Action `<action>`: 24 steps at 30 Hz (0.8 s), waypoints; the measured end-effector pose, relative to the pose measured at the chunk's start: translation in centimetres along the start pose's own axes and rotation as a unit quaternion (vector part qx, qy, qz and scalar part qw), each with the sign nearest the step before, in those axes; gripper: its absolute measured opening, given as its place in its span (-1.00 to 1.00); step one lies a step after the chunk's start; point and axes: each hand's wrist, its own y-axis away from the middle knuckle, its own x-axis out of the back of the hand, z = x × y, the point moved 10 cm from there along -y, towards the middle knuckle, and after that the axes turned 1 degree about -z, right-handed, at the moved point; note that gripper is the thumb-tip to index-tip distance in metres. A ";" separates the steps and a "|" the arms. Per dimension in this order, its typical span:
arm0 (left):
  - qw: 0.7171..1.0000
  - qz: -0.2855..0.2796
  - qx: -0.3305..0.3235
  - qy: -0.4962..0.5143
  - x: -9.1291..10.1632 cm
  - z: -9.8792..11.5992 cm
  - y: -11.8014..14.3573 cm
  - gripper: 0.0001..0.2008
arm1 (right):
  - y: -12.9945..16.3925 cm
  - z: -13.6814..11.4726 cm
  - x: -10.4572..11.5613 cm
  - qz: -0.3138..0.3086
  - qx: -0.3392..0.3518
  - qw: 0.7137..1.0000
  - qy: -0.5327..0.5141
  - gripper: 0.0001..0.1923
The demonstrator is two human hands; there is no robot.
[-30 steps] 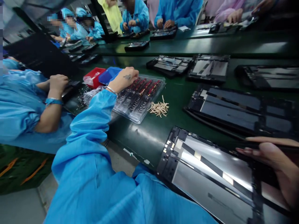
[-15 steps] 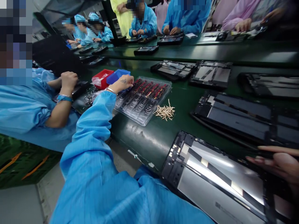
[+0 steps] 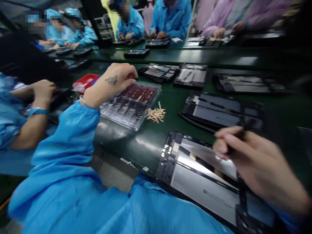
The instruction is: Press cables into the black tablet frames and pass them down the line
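On the bench (image 3: 150, 147) I see an opened device (image 3: 204, 185) along the near edge, a tray (image 3: 131, 124) leftward, my right hand (image 3: 248, 156) half-closed over the device, my left hand (image 3: 122, 76) curled above the tray's far edge, whether either holds anything unclear, and pale strips (image 3: 156, 115) by the tray.

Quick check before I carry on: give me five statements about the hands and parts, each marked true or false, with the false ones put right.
1. The left hand is over the clear tray. True.
2. The right hand is over the pale strips. False: the right hand is over the nearest open device.
3. The pale strips lie in a loose pile beside the clear tray. True.
4. The bin left of the left hand is yellow. False: it is a red bin.
5. The nearest open device lies partly beyond the green tabletop's near edge. True.
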 end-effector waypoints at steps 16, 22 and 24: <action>0.912 0.176 -0.368 0.031 -3.9 19.9 -4.2 -0.75 | -2.1 -1.5 0.2 0.031 0.066 0.990 -0.118 -0.75; 0.996 -0.081 0.011 -0.038 -14.6 4.1 -19.6 -0.66 | -2.7 -1.5 -0.3 0.008 0.056 0.995 -0.080 -0.73; 0.993 -0.112 -0.028 -0.019 -16.5 4.1 -21.8 -0.66 | -2.7 -1.0 -0.7 -0.006 0.037 0.996 -0.077 -0.75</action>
